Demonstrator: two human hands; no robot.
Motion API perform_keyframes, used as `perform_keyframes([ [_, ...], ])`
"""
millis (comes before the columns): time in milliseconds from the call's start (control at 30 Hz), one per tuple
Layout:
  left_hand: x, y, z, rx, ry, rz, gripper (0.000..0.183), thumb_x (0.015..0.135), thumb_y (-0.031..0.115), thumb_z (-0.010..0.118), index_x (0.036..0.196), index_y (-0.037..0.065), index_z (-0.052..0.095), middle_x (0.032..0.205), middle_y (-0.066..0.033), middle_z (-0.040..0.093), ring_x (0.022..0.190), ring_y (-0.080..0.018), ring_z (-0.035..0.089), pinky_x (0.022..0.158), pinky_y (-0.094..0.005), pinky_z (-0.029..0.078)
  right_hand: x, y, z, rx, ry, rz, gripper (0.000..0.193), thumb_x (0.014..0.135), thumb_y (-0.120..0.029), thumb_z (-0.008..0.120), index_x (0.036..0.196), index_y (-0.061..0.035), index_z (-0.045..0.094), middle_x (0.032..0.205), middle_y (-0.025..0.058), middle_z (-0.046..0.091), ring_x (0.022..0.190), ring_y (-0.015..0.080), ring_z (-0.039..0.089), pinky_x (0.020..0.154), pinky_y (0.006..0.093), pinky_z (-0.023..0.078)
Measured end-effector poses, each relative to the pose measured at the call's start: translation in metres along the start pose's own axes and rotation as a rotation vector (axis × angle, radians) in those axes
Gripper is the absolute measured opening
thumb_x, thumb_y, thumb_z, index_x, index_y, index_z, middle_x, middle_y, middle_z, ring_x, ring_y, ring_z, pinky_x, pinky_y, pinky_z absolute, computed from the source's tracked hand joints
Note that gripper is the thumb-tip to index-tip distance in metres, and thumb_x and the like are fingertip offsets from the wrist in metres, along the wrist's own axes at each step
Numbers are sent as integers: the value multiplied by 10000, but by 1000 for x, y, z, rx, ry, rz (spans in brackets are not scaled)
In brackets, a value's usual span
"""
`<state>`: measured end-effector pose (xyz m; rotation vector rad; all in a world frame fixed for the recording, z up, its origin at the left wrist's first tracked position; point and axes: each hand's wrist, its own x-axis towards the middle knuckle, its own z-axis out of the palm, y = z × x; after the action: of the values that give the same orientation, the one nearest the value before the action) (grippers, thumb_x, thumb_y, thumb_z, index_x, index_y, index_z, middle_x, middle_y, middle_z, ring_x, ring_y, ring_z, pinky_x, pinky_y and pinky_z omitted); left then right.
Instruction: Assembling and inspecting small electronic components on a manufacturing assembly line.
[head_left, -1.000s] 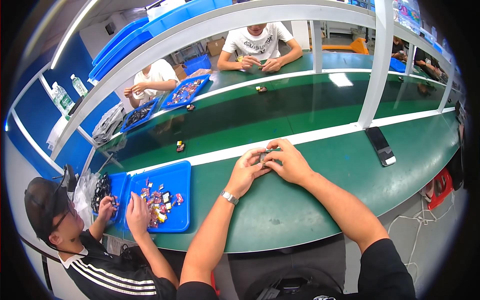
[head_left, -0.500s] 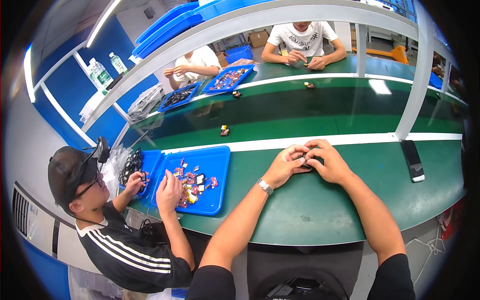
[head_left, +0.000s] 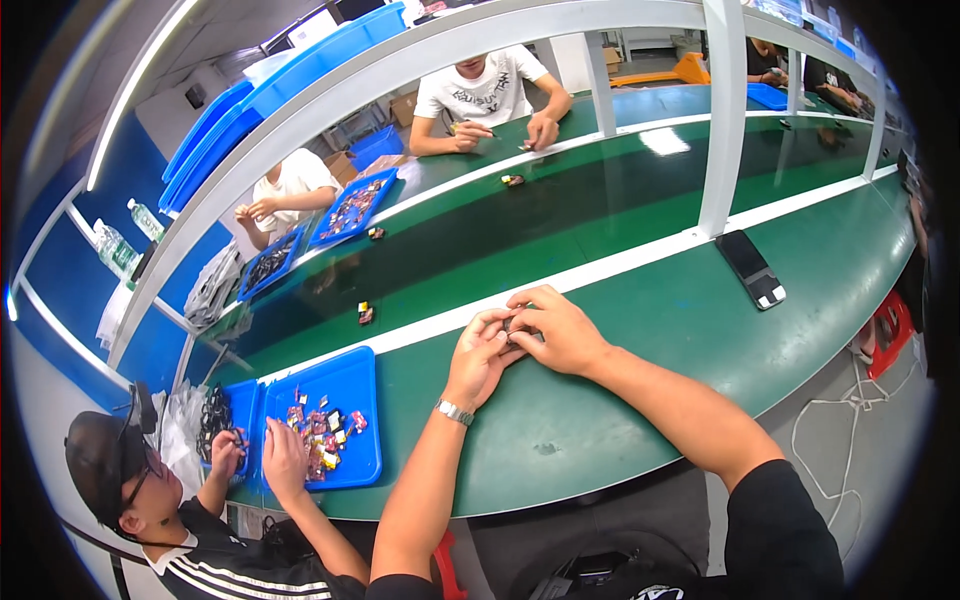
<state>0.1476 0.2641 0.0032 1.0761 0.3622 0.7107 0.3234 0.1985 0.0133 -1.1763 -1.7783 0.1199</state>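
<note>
Both of my hands meet over the green tabletop (head_left: pixel 600 400), just on the near side of the white strip. My left hand (head_left: pixel 478 352), with a metal watch on its wrist, has its fingers curled round a small dark piece (head_left: pixel 509 327). From the other side my right hand (head_left: pixel 560 332) pinches the same piece between thumb and fingers. My fingers cover most of it, so its kind cannot be made out.
To the left a blue tray (head_left: pixel 372 420) holds small red, yellow and black parts; a co-worker's hand (head_left: pixel 285 455) hovers at it. A phone (head_left: pixel 750 270) lies to the right, near a white post (head_left: pixel 722 130). Small parts (head_left: pixel 365 313) sit on the green belt (head_left: pixel 450 260).
My view has swung to the right and tilted, so the table and trays appear farther left. My hands stay together on the small dark piece, with their fingers slightly shifted.
</note>
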Motion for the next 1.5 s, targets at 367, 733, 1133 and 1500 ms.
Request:
perform_keyframes([
  [367, -1, 1, 4, -57, 45, 33, 404, 960, 118, 575, 1341, 63, 454, 1330, -135, 546, 1210, -279, 562, 1026, -484, 481, -2, -4, 8, 160, 51, 128, 102, 830, -109, 710, 912, -49, 711, 1210, 80, 600, 1183, 256, 518, 910, 362, 519],
  [733, -4, 0, -3, -80, 8, 34, 369, 993, 134, 540, 1339, 31, 462, 1360, -135, 520, 1209, -273, 563, 1047, -466, 469, -1, -1, 23, 179, 76, 234, 177, 814, -169, 736, 968, -82, 748, 1290, 101, 595, 1220, 290, 516, 1023, 407, 433],
  [1133, 5, -9, 1, -150, 4, 81, 290, 987, 127, 578, 1256, 67, 490, 1421, -111, 491, 1212, -271, 559, 1067, -484, 454, -2, -15, 17, 140, 149, 271, 163, 780, -48, 711, 933, -78, 762, 1315, 81, 605, 1232, 299, 514, 980, 395, 483],
  [1500, 5, -16, -2, -149, 11, 148, 263, 985, 72, 553, 1233, 74, 463, 1478, -154, 439, 1254, -297, 531, 1090, -505, 429, 0, -11, 16, 78, 149, 140, 148, 802, -59, 684, 938, -68, 741, 1339, 99, 566, 1272, 325, 461, 1034, 415, 430],
])
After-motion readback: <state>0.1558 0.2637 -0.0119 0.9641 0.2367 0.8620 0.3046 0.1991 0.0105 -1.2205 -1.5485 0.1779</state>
